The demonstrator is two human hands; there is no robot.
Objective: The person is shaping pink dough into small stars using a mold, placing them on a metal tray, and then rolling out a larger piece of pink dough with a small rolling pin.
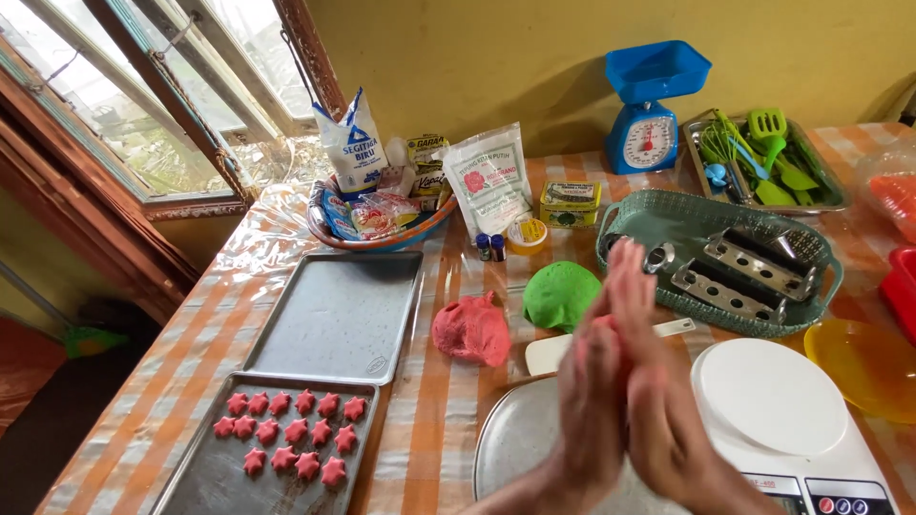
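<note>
My left hand (590, 401) and my right hand (658, 381) are pressed palm to palm above a round metal plate (506, 443), blurred by motion. A bit of red dough shows between the palms. A lump of red dough (471, 330) lies on the table left of my hands, with a green dough ball (560, 295) behind them. At the lower left a metal tray (205, 482) carries several red star-shaped dough pieces (291, 441).
A second metal tray (339, 315) sits behind the first. A white digital scale (778, 420), a green basket (720, 257) of metal parts, a blue kitchen scale (647, 105), a tray of green utensils (763, 162) and bags of ingredients (487, 181) surround the work area.
</note>
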